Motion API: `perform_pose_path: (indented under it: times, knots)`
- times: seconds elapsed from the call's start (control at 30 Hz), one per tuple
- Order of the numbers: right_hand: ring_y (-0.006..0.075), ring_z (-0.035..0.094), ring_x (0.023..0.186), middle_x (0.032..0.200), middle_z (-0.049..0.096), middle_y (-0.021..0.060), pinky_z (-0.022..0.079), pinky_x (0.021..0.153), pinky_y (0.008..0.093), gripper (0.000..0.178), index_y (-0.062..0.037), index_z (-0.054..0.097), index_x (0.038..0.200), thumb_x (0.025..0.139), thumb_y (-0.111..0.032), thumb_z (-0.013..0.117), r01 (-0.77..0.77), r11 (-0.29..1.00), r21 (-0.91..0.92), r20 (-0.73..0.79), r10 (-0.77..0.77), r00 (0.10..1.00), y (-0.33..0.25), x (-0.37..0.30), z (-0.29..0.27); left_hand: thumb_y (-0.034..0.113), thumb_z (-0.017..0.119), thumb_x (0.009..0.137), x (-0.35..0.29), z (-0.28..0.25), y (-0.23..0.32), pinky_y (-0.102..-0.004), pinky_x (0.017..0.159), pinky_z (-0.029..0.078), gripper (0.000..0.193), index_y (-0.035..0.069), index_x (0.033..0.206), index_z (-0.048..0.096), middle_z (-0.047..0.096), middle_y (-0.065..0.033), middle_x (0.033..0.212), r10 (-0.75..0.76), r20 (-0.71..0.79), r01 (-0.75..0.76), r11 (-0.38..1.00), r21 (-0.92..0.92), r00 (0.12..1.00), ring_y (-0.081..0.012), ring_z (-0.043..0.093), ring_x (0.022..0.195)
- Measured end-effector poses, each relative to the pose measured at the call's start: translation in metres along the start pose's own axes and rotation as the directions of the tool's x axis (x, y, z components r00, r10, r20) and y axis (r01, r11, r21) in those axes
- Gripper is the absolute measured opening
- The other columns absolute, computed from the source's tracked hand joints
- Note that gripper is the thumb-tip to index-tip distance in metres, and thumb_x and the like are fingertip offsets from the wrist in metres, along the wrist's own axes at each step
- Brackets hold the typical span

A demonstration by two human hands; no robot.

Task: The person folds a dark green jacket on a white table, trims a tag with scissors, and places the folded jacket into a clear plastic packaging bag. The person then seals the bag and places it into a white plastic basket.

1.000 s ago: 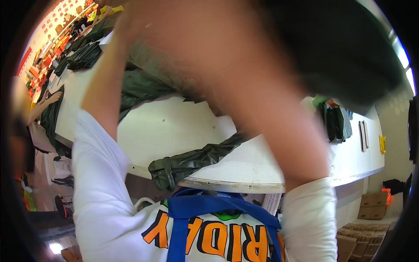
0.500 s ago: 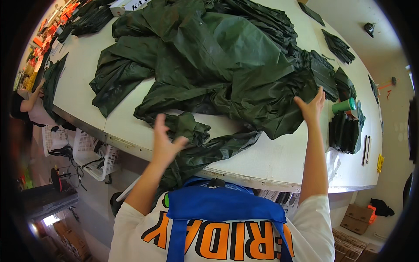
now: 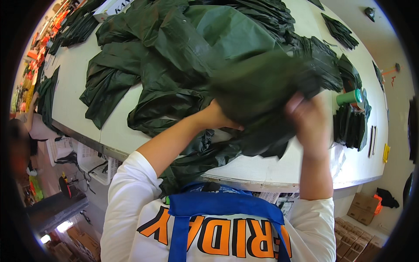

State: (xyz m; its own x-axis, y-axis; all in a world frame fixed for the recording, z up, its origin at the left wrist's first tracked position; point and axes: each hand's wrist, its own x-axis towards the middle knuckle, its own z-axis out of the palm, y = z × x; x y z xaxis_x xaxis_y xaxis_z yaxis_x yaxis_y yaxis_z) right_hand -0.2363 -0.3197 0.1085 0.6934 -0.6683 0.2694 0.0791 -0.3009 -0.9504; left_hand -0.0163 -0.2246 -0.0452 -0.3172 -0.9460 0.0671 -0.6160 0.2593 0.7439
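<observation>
A large heap of dark green, slightly shiny waterproof fabric (image 3: 174,56) covers much of the white table. My left hand (image 3: 216,117) reaches across to a blurred bunch of this fabric (image 3: 262,91), its fingers partly hidden beneath the cloth. At the bunch's right end, my right hand (image 3: 309,118) is curled against the cloth and smeared by motion. The bunch is raised off the heap between both hands. A strip of the same fabric (image 3: 196,161) hangs over the near table edge by my blue apron (image 3: 227,205).
Folded dark green stacks (image 3: 349,129) and a green cylinder (image 3: 349,97) lie at the right. A white box (image 3: 111,9) stands at the far left. White baskets (image 3: 94,163) sit below the table's left edge. Another person (image 3: 37,124) works at the left.
My left hand has moved right and under the fabric. My right hand has closed in on the right-hand part, and that bunch has been lifted and is now blurred.
</observation>
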Motion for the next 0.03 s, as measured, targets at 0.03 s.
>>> perform_pose_path:
  times: [0.03]
  knots:
    - [0.0261,0.057,0.104,0.110,0.059,0.0141,0.042,0.096,0.0370,0.052,0.0004,0.049,0.127,0.084,-0.020,0.068,0.125,0.980,-0.156,0.147,-0.102,0.984,-0.0032,-0.0095,0.0069,0.043,0.078,0.069,0.0117,0.0069,-0.0029,-0.0447,0.111,0.019,0.111,0.011,0.150,0.009,0.021,-0.0128,0.152,0.024,0.028,-0.024,1.000,-0.012,0.999,-0.0368,0.019,0.139]
